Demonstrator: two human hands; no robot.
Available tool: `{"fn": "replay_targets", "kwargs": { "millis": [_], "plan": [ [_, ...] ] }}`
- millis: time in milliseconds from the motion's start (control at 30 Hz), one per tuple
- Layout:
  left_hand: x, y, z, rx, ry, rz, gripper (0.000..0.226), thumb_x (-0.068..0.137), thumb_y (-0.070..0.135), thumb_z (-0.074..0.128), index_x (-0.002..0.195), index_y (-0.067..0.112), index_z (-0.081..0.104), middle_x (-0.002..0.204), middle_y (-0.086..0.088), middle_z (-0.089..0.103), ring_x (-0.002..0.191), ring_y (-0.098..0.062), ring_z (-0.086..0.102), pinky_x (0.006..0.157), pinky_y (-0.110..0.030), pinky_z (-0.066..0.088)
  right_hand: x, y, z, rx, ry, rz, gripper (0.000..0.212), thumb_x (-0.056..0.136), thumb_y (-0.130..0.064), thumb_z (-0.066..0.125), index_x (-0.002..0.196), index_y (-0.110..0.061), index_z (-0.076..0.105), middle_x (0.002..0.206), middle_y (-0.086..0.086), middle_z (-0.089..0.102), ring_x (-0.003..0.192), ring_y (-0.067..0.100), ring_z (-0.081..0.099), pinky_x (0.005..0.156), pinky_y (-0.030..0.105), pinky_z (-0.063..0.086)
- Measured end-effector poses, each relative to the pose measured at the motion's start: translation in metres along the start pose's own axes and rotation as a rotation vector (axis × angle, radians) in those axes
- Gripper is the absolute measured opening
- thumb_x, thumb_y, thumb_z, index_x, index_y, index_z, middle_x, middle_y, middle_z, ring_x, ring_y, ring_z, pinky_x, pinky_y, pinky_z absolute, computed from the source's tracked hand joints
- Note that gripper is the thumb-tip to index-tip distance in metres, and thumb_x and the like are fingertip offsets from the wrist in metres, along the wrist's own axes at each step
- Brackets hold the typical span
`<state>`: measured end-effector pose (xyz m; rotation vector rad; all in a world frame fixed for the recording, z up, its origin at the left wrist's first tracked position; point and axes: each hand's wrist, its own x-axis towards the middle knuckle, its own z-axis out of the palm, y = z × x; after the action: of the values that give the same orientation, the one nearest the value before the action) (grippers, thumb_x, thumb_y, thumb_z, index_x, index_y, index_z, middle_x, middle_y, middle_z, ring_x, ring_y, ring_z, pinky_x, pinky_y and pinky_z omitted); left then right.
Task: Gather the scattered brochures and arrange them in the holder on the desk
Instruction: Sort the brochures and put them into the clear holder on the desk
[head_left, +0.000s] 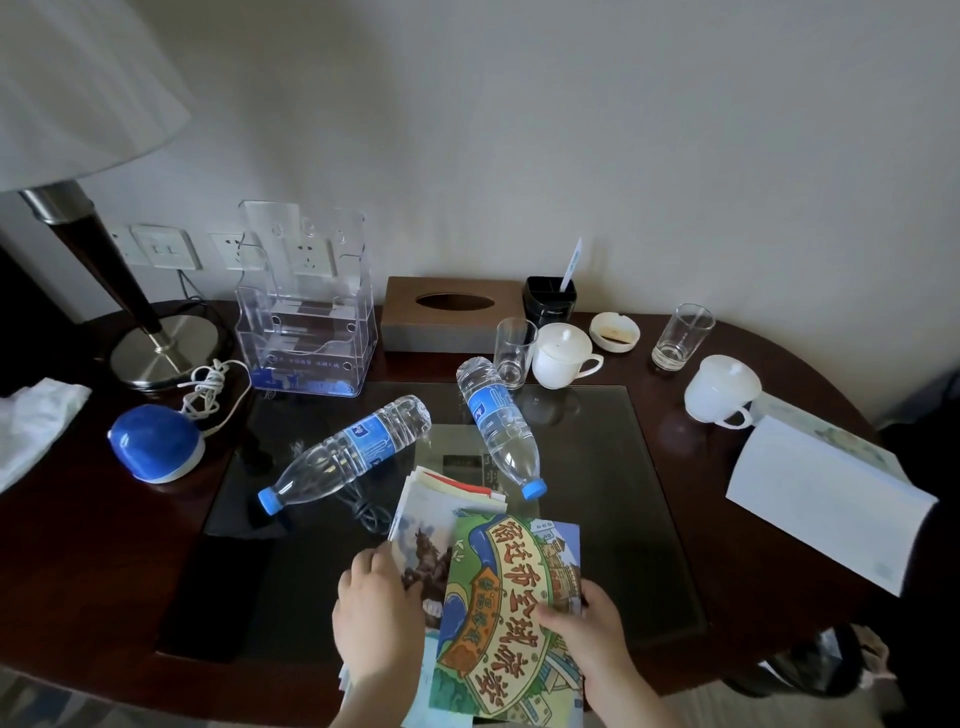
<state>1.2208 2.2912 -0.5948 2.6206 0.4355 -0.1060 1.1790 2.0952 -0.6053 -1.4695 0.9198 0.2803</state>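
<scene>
Two hands, left & right, clamp brochures over worktop; toppled bottles w/ loose stack risk slips en route to holder.

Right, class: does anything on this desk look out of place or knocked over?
Yes. Two water bottles lie on their sides on the glass desk top, between the empty clear holder and the brochures in both hands.
</scene>
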Motion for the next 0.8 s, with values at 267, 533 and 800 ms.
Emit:
{"fn": "replay_targets", "kwargs": {
  "millis": [267,533,800],
  "plan": [
    [0.008,0.007,0.002,-0.210,-0.031,-0.053,0.046,0.078,0.007,0.067,0.122,0.018,0.056,0.113,-0.006,0.053,0.105,-0.025,0.052,0.082,-0.035,0.049,0.004,0.000,-0.001,0.020,-0.005,-0.003,0.028,0.074,0.005,0.074,0.098,-0.003,0.062,0.099,0.015,0.071,0.093,0.030,0.068,0.082,0.047,0.055],
    [0.017,0.009,0.002,-0.439,-0.262,-0.156,0.028,0.080,0.010,0.065,0.099,0.022,0.049,0.091,0.000,0.061,0.077,-0.019,0.064,0.061,-0.036,0.055,0.006,0.002,-0.005,0.042,-0.024,0.003,0.027,0.075,0.004,0.074,0.099,-0.003,0.064,0.099,0.014,0.072,0.094,0.030,0.068,0.080,0.044,0.055],
    [0.018,0.005,-0.028,-0.704,-0.567,-0.313,0.015,0.082,-0.004,0.065,0.092,0.007,0.065,0.083,-0.009,0.072,0.077,-0.023,0.069,0.059,-0.028,0.054,0.005,-0.023,-0.011,-0.004,-0.131,0.117,0.017,0.082,0.004,0.066,0.097,-0.003,0.070,0.090,0.014,0.075,0.090,0.028,0.070,0.088,0.045,0.052]
  ]
}}
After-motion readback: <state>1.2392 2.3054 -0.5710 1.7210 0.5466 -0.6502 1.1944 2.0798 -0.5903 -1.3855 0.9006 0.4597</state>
